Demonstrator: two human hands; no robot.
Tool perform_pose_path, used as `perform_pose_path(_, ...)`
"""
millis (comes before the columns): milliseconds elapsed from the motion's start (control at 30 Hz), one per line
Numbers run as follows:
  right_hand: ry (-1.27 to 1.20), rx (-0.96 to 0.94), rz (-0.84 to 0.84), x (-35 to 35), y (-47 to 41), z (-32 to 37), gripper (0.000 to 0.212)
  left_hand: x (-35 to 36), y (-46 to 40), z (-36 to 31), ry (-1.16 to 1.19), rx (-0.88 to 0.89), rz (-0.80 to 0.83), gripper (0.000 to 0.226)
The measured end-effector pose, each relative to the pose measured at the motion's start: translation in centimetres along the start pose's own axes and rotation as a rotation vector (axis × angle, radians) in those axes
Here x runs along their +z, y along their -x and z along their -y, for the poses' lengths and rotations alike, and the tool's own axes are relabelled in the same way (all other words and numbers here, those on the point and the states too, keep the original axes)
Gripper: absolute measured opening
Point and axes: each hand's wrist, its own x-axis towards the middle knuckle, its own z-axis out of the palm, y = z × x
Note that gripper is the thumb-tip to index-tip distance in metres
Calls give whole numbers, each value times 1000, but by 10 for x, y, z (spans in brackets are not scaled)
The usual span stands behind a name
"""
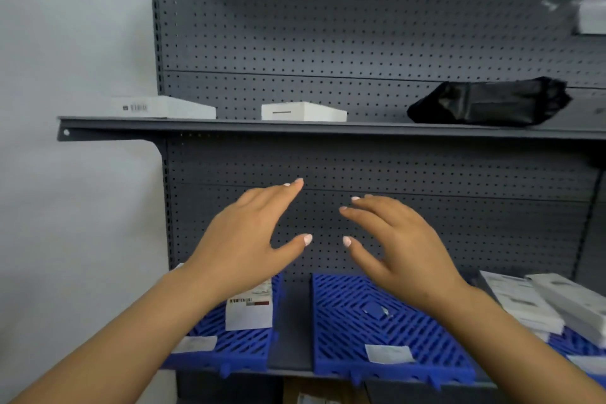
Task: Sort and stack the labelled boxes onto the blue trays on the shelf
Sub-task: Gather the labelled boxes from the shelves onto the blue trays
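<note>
Left hand: our left hand (241, 248) hovers in front of the pegboard above the lower shelf, fingers spread and relaxed, its grip released and holding nothing.
Right hand: our right hand (398, 246) hovers level with it, well clear of any box, fingers likewise spread, its grip also released.
Left tray: the left blue tray (244, 346) carries one labelled box (250, 310), partly hidden behind our left wrist; we judge this one already placed.
Middle tray: the middle blue tray (387, 318) holds no box, only a paper tag at its front edge.
Right tray: a stack of white boxes (537, 302) lies tilted and uneven over a third blue tray (572, 346) at the right edge; we cannot tell whether they are sorted.
Upper shelf: on the upper shelf (295, 128) two white boxes wait, a flat one (164, 107) at the left end and a smaller one (303, 111) near the middle, well apart from each other; a black bag (488, 102) lies further right.
Progress: we judge the task early to midway, with the two upper boxes still to bring down, the middle tray unfilled and the right stack to straighten.
</note>
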Motion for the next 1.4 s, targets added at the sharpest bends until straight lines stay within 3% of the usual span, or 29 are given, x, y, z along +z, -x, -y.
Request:
perform_pose_path(267,56,-28,40,-40,-1,-20,46,-33,-9,-26,-117,-33,2,81)
perform_pose_path(600,2,-119,-159,-42,-58,-6,40,-79,-40,9,-436,0,22,74)
perform_pose_path(1000,43,-58,23,-8,-161,25,55,-90,-77,83,-307,-84,-1,84)
perform_pose_path(1233,46,47,253,4,-208,10,94,-82,-99,105,-307,-87,-4,79)
perform_pose_path(1400,56,74,260,18,-207,7,99,-83,-96,112,-321,-94,-3,82)
